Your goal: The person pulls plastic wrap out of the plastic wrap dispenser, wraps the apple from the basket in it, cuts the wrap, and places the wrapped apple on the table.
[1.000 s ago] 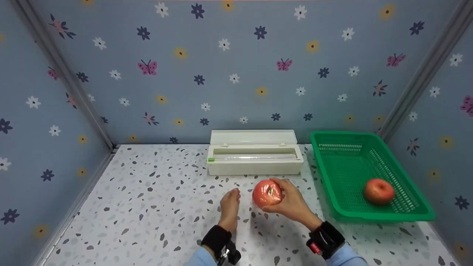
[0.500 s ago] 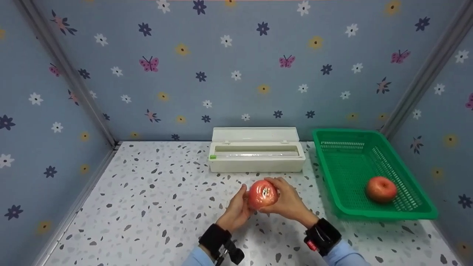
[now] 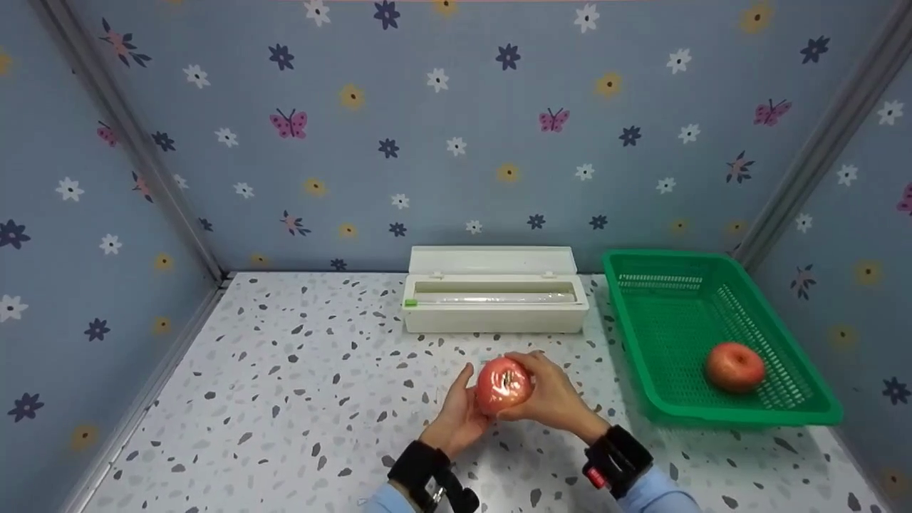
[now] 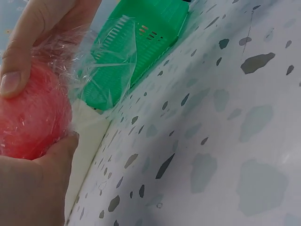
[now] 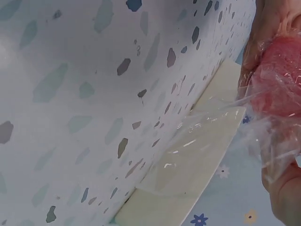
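A red apple [image 3: 501, 388] covered in shiny clear plastic film is held above the table, between both hands. My right hand [image 3: 559, 395] grips it from the right, with fingers over the far side and thumb on the near side. On the left, my left hand [image 3: 454, 420] supports the apple against its palm, thumb raised; its other fingers are largely hidden behind the fruit. Loose cling film [image 4: 115, 66] spreads off the apple in the left wrist view. The right wrist view also shows crinkled film around the apple [image 5: 280, 77].
Behind the hands stands a white cling film dispenser [image 3: 495, 319], lid raised, a film roll [image 3: 499, 298] inside. A green basket [image 3: 734, 415] at the right holds another apple [image 3: 736, 367]. Patterned walls enclose the speckled table [image 3: 271, 399] at the back and sides.
My left hand has moved right and turned its palm to meet the wrapped apple. My right hand has brought the apple slightly left and nearer.
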{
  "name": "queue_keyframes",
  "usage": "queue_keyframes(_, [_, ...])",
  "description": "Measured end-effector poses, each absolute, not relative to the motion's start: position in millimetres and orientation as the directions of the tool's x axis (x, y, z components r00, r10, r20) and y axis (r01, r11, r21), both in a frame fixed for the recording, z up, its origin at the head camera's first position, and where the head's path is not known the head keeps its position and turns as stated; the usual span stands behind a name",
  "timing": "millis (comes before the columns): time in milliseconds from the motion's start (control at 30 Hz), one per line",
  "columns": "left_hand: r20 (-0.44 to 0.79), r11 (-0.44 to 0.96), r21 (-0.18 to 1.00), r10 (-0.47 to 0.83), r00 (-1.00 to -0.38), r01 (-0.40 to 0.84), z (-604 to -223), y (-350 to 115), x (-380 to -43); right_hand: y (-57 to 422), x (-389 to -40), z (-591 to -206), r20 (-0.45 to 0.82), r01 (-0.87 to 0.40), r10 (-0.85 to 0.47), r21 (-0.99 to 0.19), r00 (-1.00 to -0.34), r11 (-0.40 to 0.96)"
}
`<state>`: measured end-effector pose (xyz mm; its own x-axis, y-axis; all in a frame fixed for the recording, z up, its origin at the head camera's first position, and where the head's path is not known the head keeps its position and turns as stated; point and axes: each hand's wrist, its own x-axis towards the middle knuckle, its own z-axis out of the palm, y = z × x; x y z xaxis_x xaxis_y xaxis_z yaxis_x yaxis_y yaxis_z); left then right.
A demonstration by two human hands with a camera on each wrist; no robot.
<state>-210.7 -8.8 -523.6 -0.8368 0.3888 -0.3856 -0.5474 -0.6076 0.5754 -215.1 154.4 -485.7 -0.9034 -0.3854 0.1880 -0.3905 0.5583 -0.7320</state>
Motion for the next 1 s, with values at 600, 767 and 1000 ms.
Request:
queue_keyframes(600, [-0.348, -0.466, 0.714, 0.411, -0.843, -0.522, -510, -28, -207, 158, -217, -481, 0.182, -0.399, -0.402, -0.727, -0.897, 0.560])
queue_keyframes(767, [-0.323, -0.381, 0.788, 0.414, -0.851, -0.484, -506, -28, -202, 157, -215, -483, 0.115, -0.329, -0.386, -0.764, -0.915, 0.554])
queue_keyframes(1000, [-0.333, -0.300, 0.854, 0.314, -0.889, -0.425, -507, -28, -202, 164, -217, -483, 0.011, -0.202, -0.376, -0.859, -0.927, 0.471])
